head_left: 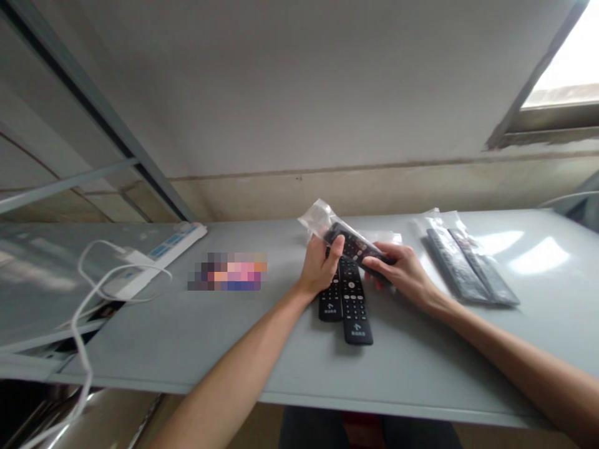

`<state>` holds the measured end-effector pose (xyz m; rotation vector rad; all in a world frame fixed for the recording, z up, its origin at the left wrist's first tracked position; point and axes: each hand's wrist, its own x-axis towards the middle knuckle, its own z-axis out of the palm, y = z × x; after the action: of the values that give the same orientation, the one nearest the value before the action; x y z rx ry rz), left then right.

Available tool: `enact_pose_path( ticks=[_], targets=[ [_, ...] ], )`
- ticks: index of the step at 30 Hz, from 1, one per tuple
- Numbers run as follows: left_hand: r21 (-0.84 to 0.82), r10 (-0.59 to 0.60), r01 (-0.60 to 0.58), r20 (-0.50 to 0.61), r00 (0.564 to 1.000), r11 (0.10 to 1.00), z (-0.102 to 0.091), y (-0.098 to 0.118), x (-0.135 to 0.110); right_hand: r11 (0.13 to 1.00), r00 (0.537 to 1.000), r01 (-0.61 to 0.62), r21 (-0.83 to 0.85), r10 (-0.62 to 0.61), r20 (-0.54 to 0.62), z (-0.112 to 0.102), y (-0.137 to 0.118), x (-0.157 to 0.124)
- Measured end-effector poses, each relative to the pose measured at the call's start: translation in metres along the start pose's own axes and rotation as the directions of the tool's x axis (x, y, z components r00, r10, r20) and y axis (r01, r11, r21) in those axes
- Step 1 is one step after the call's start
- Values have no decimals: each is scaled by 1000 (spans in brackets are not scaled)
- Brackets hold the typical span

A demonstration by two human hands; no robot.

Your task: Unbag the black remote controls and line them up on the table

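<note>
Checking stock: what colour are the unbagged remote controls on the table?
The remote controls are black with pale buttons; head view.

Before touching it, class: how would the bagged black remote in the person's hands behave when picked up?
The black remote looks stiff, staying straight between the left hand and right hand. Its clear plastic bag may feel slippery, and the bag's loose end probably flops.

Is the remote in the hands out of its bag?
No, the remote lies inside a clear bag, held by the left hand and right hand.
</note>
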<state>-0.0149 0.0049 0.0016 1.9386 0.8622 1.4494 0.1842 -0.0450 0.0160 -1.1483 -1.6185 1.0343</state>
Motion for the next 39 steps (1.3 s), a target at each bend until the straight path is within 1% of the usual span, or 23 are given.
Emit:
enact_pose_path(
  ticks=[2,4,7,10,12,14,16,17,18,19,21,23,25,26,28,29,30,31,32,34,36,39],
  targets=[
    [-60,-73,72,-18,997,996,2,2,-1,1000,998,-22,15,21,57,-1,1,1],
    [-111,-132,125,-64,989,986,3,4,0,997,997,-45,57,41,70,-2,1,2],
    [-216,-197,168,-121,973,962,4,4,2,984,995,-94,148,89,39,-5,1,3],
    [-287,-230,176,-166,959,942,4,0,5,952,991,-117,282,129,-23,-8,3,6],
    [-325,-247,179,-184,951,929,3,-5,8,901,984,-106,420,157,-88,-10,7,10],
    [-371,-272,186,-193,943,910,3,-10,10,824,966,-93,559,210,-149,-14,13,14],
    [-415,-296,195,-194,935,889,2,-12,12,756,942,-75,650,267,-202,-18,20,18],
    [-438,-310,199,-199,930,877,2,-13,13,739,932,-63,671,284,-224,-20,23,19],
    [-464,-329,204,-206,922,862,2,-12,14,739,925,-48,673,287,-249,-23,25,20],
    [-492,-353,212,-213,911,844,3,-12,15,756,922,-31,653,275,-274,-25,26,20],
    [-553,-413,235,-221,883,799,3,-10,16,828,922,4,561,213,-322,-29,25,19],
    [-606,-473,266,-209,856,749,2,-9,16,915,916,42,401,124,-380,-32,22,17],
    [-647,-520,295,-184,834,703,2,-8,17,980,894,78,183,12,-447,-35,16,15],
    [-664,-538,309,-168,826,681,2,-8,17,994,878,92,64,-51,-476,-36,13,14],
    [-691,-563,339,-119,818,639,1,-9,18,984,844,100,-149,-164,-510,-37,6,13],
    [-698,-567,355,-89,819,621,0,-9,18,972,832,103,-211,-201,-517,-36,4,12],
    [-702,-567,371,-56,822,608,0,-9,18,967,826,112,-231,-220,-520,-36,1,12],
    [-702,-562,385,-26,827,599,0,-9,18,969,824,128,-209,-221,-521,-35,-1,12],
    [-702,-556,395,-1,831,593,-1,-8,18,977,830,150,-154,-208,-517,-35,-2,12],
    [-706,-545,409,39,837,578,-2,-7,17,980,848,199,3,-171,-501,-35,-5,13],
    [-719,-545,416,62,836,557,-2,-6,17,962,864,237,136,-145,-482,-38,-5,15],
    [-744,-547,409,71,834,528,-2,-5,17,928,881,268,260,-127,-455,-44,-5,19]
  ],
)
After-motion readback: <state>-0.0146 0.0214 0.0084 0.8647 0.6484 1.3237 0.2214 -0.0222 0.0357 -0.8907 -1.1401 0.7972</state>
